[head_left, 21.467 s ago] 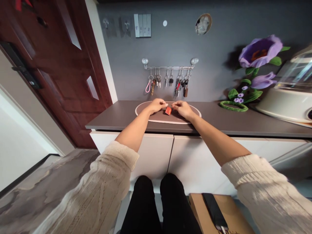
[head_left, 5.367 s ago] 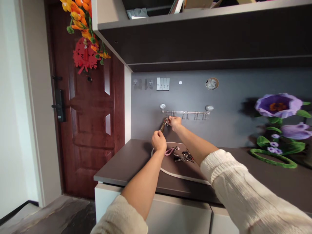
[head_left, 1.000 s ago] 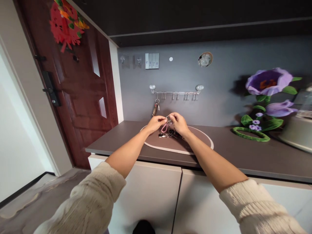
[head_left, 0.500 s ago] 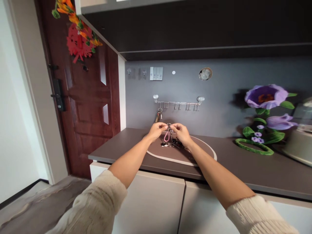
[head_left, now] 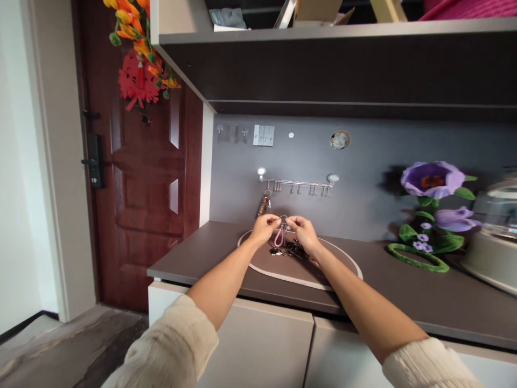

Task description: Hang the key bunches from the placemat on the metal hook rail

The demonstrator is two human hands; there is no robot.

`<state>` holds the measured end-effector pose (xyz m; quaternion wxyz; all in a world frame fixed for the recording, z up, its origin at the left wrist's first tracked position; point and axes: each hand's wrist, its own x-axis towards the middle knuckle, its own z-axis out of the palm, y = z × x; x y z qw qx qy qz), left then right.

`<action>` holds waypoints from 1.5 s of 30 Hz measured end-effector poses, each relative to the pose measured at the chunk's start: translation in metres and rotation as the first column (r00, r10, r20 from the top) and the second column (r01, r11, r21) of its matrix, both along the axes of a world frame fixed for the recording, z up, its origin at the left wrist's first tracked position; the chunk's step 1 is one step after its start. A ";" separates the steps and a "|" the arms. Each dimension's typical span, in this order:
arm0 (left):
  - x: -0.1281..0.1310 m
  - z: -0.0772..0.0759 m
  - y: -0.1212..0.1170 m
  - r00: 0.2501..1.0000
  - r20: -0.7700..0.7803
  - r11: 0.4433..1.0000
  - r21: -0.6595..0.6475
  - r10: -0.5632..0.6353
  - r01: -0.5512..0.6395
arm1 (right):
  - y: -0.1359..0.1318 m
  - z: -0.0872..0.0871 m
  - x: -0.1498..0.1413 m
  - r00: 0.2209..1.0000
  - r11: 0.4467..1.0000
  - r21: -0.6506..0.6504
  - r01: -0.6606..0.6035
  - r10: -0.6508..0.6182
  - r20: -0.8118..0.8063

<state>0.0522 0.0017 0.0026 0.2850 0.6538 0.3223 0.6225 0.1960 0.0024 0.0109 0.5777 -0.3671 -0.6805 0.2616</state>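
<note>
The dark red door stands at the left. An overhead cabinet spans the upper area above a grey wall panel. The counter runs below the panel, on top of pale cabinet doors. At the right end of the counter, an appliance with a transparent upper part is located beside a purple flower ornament. A brown oval mat with a light border lies on the counter, between the forearms. A metal hook rail is fixed to the panel above the mat.

The left hand and right hand face each other above the mat. The grip of each hand is a narrow pinch of thumb and finger, holding opposite sides of one key ring.

A key bunch rests on the mat, partly hidden by the right hand. A brown fob hangs at the leftmost hook. A pink loop hangs from the key ring, which is positioned between the fingertips.
</note>
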 end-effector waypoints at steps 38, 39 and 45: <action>-0.009 0.000 0.010 0.734 -0.144 0.737 -0.037 0.664 -0.675 | 0.092 0.075 -0.074 0.796 0.923 -0.385 -0.008 -0.227 -0.561; -0.009 0.000 0.010 0.733 -0.145 0.736 -0.039 0.665 -0.675 | 0.093 0.075 -0.074 0.798 0.922 -0.387 0.001 -0.233 -0.555; -0.009 0.000 0.009 0.727 -0.148 0.731 -0.035 0.670 -0.681 | 0.097 0.067 -0.073 0.814 0.922 -0.385 0.031 -0.247 -0.526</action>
